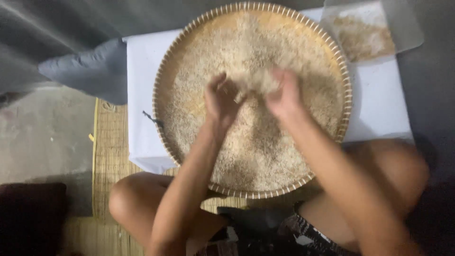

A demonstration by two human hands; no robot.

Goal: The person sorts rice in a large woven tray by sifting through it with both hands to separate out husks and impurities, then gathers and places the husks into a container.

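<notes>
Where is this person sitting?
Probably on the floor of a home: bare knees rest on a woven mat, beside a white cloth holding a round woven tray of grain.

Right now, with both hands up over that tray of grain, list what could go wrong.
1. The left hand and right hand lift a clump of grain above the round woven tray; loose grains may scatter over the rim onto the white cloth.
2. The tray's near edge overhangs the cloth, close to the knees, so a bump might tip it.
</notes>
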